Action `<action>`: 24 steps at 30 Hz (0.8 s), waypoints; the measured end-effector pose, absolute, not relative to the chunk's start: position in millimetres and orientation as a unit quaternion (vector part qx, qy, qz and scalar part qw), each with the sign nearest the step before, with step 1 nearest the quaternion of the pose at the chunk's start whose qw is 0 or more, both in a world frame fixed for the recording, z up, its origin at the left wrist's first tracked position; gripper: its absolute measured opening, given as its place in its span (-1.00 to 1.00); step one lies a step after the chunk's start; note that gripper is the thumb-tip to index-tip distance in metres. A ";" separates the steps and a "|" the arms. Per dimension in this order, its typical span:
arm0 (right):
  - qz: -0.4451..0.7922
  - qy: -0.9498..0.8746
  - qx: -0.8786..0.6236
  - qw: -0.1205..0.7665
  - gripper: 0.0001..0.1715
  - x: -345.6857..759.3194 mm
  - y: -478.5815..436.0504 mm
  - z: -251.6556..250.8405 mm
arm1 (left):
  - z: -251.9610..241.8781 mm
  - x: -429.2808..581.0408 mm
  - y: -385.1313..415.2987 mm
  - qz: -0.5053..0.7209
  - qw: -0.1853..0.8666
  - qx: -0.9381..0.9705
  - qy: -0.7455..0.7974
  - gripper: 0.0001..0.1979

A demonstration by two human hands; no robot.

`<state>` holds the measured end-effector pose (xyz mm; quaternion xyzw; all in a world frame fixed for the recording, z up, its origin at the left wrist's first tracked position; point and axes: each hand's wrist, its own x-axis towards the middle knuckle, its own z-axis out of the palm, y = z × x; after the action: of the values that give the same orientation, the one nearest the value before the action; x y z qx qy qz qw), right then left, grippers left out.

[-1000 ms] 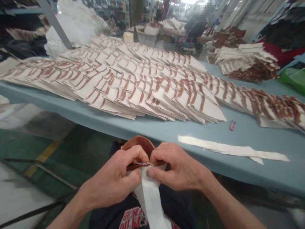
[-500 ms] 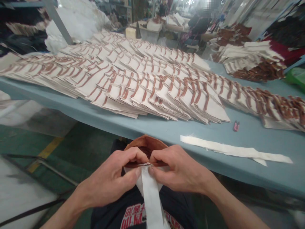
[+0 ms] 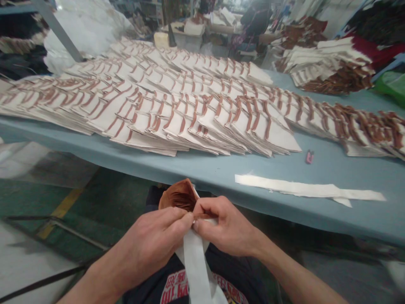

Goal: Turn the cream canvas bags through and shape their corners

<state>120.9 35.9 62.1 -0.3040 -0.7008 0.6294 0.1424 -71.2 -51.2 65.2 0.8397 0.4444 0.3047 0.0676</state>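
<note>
Brown and white fabric point(image 3: 179, 195) lies over my lap, its brown part rising beyond my fingers. My left hand point(image 3: 158, 236) is closed, thumb and fingers pinching the fabric's edge. My right hand point(image 3: 223, 226) pinches the same edge just to the right, with its thumb below and forefinger above. The fingertips of both hands meet or nearly meet. A white strip point(image 3: 196, 266) hangs from the pinched place down over my dark shirt. What lies between the fingertips is mostly hidden.
Overlapping white pieces with brown bands point(image 3: 183, 118) cover much of the blue table point(image 3: 215, 169). Near its front edge lie white strips point(image 3: 294, 187) and small pink snips point(image 3: 309, 157). A cloth pile point(image 3: 329, 67) and a green item point(image 3: 390, 84) are at back right.
My left hand has moved in against my right fingertips and its thumb is now hidden. The brown fabric's top has shifted and tilted into a point. The view has moved slightly.
</note>
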 end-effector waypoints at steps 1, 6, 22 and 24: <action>0.655 -0.676 -0.307 0.141 -0.86 121.6 34.6 59.0 | 63.8 -70.9 -50.7 0.307 0.049 0.845 0.435 -0.76; 0.748 -0.576 -0.300 0.135 -0.76 122.8 32.1 45.0 | 51.9 -67.6 -49.3 0.321 0.015 0.845 0.427 -0.76; 0.559 -0.761 -0.256 0.205 -0.86 130.9 31.0 79.9 | 86.1 -82.3 -49.4 0.275 0.348 0.752 0.487 -0.78; 0.544 -0.773 -0.253 0.206 -0.85 132.0 30.4 83.7 | 86.2 -81.1 -49.1 0.274 0.350 0.755 0.482 -0.79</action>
<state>132.0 30.4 83.7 -0.2529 -0.7732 0.5437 0.2064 -81.1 -49.1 86.2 0.7552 0.4821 0.2740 0.3496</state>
